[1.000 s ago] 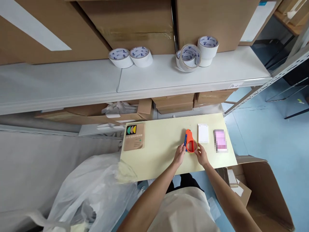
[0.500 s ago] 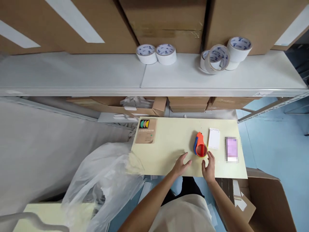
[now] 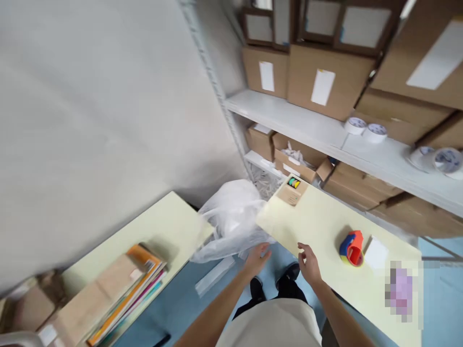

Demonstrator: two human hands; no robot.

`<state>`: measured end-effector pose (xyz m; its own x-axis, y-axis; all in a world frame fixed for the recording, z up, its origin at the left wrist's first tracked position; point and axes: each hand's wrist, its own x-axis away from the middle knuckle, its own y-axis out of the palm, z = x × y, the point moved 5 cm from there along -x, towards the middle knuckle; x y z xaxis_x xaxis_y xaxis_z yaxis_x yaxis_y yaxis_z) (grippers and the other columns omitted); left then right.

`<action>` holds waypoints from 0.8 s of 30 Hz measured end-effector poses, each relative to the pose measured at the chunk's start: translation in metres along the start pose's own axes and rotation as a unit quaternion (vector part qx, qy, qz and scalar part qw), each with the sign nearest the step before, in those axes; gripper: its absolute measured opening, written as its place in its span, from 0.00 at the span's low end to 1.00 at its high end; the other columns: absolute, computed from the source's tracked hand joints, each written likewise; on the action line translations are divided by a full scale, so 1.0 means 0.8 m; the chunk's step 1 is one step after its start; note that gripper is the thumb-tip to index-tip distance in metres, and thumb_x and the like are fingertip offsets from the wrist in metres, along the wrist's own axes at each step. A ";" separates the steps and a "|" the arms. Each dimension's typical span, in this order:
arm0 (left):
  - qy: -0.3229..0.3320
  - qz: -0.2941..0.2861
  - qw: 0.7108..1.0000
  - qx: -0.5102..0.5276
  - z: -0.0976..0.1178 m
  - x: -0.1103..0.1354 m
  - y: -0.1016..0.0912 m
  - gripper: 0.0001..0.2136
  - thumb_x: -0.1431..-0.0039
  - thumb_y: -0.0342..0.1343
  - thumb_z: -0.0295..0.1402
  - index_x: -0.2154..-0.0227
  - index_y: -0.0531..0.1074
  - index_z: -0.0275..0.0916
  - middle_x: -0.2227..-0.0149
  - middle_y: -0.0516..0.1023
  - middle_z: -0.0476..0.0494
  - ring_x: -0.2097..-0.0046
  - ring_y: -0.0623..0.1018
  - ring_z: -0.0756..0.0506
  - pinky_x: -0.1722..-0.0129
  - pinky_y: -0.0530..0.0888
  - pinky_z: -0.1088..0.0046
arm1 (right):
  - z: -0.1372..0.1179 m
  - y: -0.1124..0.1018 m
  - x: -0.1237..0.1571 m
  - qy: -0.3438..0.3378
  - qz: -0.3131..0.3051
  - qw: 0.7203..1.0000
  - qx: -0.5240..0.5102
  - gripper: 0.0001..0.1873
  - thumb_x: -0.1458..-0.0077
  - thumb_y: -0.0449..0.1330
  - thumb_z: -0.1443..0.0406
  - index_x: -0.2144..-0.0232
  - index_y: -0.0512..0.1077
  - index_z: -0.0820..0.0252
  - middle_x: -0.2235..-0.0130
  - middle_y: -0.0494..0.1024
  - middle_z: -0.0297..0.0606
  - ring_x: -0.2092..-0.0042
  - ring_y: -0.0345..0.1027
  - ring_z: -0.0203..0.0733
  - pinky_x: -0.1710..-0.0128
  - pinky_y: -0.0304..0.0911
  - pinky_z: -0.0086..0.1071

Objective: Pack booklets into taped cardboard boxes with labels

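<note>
1. Currently, right hand [image 3: 308,262] is hanging open with fingers loosely curled, hovering around the near edge of the right-hand table [image 3: 318,217].
2. Left hand [image 3: 256,260] is also staying unclenched, a bit blurred, reaching forward; whether it's touching the plastic bag [image 3: 235,207] just ahead, can't tell.
3. Red-and-blue tape dispenser [image 3: 352,248] is lying on the table, right of the right hand and apart from it.
4. White stack [image 3: 376,251] is sitting just beyond the dispenser, farther right of that hand; pixelated purple item [image 3: 401,291] is resting farther right again.
5. Brown booklet [image 3: 292,191] is lying ahead of the right hand, near the table's far corner.
6. Left of the left hand, another table [image 3: 155,221] is holding a colorful book pile [image 3: 123,289].
7. Farthest out, ahead-right of both hands, shelf [image 3: 314,127] is carrying tape rolls [image 3: 374,133] and cardboard boxes [image 3: 331,91].
</note>
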<state>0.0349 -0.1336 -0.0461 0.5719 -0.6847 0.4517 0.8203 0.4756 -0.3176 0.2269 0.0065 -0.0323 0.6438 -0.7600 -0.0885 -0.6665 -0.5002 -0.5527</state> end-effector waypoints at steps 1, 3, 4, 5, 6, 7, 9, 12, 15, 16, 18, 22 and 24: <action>0.004 0.022 1.000 0.012 -0.009 0.011 -0.024 0.17 0.55 0.62 0.45 0.62 0.76 0.46 0.52 0.80 0.38 0.49 0.77 0.34 0.49 0.73 0.55 | -0.015 0.017 -0.005 -0.017 -0.026 1.000 0.000 0.17 0.42 0.47 0.65 0.54 0.71 0.55 0.60 0.78 0.43 0.70 0.73 0.42 0.66 0.74 0.39; 0.016 0.059 0.998 0.029 -0.027 0.033 -0.068 0.18 0.55 0.61 0.47 0.62 0.76 0.44 0.53 0.80 0.38 0.50 0.78 0.34 0.49 0.73 0.55 | -0.047 0.052 -0.011 -0.056 -0.079 0.995 0.005 0.17 0.43 0.48 0.66 0.56 0.73 0.55 0.63 0.79 0.41 0.66 0.76 0.44 0.64 0.74 0.39; 0.023 0.074 0.996 0.036 -0.035 0.043 -0.088 0.19 0.55 0.61 0.47 0.62 0.76 0.43 0.54 0.81 0.37 0.51 0.78 0.34 0.50 0.73 0.55 | -0.063 0.069 -0.013 -0.076 -0.103 0.992 0.012 0.17 0.43 0.48 0.66 0.57 0.74 0.55 0.63 0.80 0.41 0.64 0.76 0.45 0.63 0.74 0.40; 0.029 0.087 0.995 0.040 -0.042 0.052 -0.106 0.18 0.55 0.61 0.47 0.62 0.76 0.42 0.55 0.81 0.37 0.52 0.79 0.35 0.50 0.73 0.55 | -0.079 0.086 -0.015 -0.095 -0.122 0.988 0.023 0.17 0.44 0.48 0.67 0.58 0.74 0.54 0.63 0.80 0.41 0.62 0.76 0.46 0.61 0.73 0.40; 0.034 0.099 0.994 0.043 -0.049 0.059 -0.122 0.18 0.54 0.60 0.47 0.63 0.76 0.43 0.55 0.81 0.37 0.54 0.79 0.36 0.51 0.73 0.56 | -0.094 0.101 -0.015 -0.112 -0.137 0.984 0.036 0.17 0.44 0.48 0.67 0.58 0.75 0.54 0.63 0.80 0.41 0.61 0.76 0.46 0.59 0.73 0.41; 0.037 0.110 0.992 0.046 -0.054 0.065 -0.137 0.17 0.54 0.60 0.47 0.63 0.76 0.43 0.56 0.81 0.38 0.55 0.79 0.36 0.51 0.74 0.57 | -0.109 0.115 -0.015 -0.127 -0.150 0.979 0.050 0.17 0.44 0.49 0.68 0.58 0.75 0.54 0.62 0.80 0.41 0.60 0.76 0.47 0.58 0.72 0.42; 0.039 0.129 0.989 0.052 -0.063 0.071 -0.160 0.17 0.54 0.60 0.47 0.64 0.75 0.43 0.57 0.81 0.37 0.56 0.80 0.36 0.52 0.73 0.56 | -0.136 0.139 -0.016 -0.154 -0.175 0.969 0.077 0.17 0.44 0.50 0.69 0.58 0.76 0.55 0.60 0.80 0.42 0.57 0.75 0.48 0.55 0.71 0.43; 0.040 0.146 0.986 0.064 -0.073 0.070 -0.182 0.18 0.54 0.59 0.47 0.63 0.75 0.41 0.57 0.81 0.36 0.56 0.80 0.36 0.52 0.74 0.56 | -0.165 0.166 -0.025 -0.174 -0.216 0.953 0.121 0.16 0.44 0.51 0.70 0.58 0.76 0.56 0.58 0.80 0.44 0.53 0.74 0.50 0.51 0.68 0.44; 0.034 0.160 0.983 0.079 -0.083 0.060 -0.194 0.20 0.53 0.58 0.48 0.62 0.74 0.40 0.56 0.80 0.36 0.56 0.80 0.37 0.55 0.75 0.57 | -0.180 0.187 -0.049 -0.163 -0.268 0.936 0.160 0.18 0.43 0.51 0.70 0.54 0.75 0.55 0.57 0.81 0.43 0.54 0.74 0.49 0.51 0.67 0.43; 0.030 0.164 0.982 0.084 -0.085 0.055 -0.197 0.20 0.53 0.58 0.48 0.61 0.74 0.40 0.56 0.80 0.36 0.56 0.79 0.37 0.56 0.75 0.57 | -0.184 0.194 -0.059 -0.159 -0.284 0.930 0.168 0.19 0.43 0.51 0.70 0.53 0.74 0.55 0.56 0.81 0.42 0.54 0.75 0.49 0.51 0.67 0.42; 0.019 0.169 0.981 0.092 -0.089 0.043 -0.203 0.19 0.52 0.57 0.47 0.61 0.74 0.39 0.55 0.80 0.36 0.56 0.79 0.37 0.57 0.76 0.58 | -0.192 0.209 -0.084 -0.157 -0.299 0.923 0.183 0.19 0.43 0.52 0.70 0.52 0.74 0.55 0.55 0.81 0.42 0.54 0.74 0.49 0.51 0.67 0.42; -0.007 0.189 0.979 0.073 -0.086 0.010 -0.219 0.17 0.51 0.58 0.42 0.59 0.74 0.39 0.55 0.80 0.37 0.60 0.80 0.40 0.57 0.75 0.60 | -0.201 0.247 -0.135 -0.141 -0.313 0.915 0.213 0.11 0.45 0.57 0.70 0.63 0.78 0.58 0.49 0.78 0.46 0.46 0.70 0.51 0.45 0.62 0.44; -0.026 0.188 0.981 0.030 -0.081 -0.011 -0.225 0.16 0.49 0.57 0.39 0.57 0.74 0.39 0.54 0.80 0.39 0.62 0.79 0.42 0.57 0.75 0.62 | -0.200 0.271 -0.155 -0.120 -0.354 0.900 0.222 0.06 0.46 0.61 0.66 0.70 0.79 0.59 0.46 0.75 0.48 0.42 0.66 0.53 0.42 0.58 0.45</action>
<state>-0.1183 -0.2492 -0.0470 0.8318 -0.4272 0.3543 0.5498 0.7217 -0.4206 -0.0579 -0.0743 -0.0087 0.9464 -0.1770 0.2701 0.1255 -0.5690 -0.8127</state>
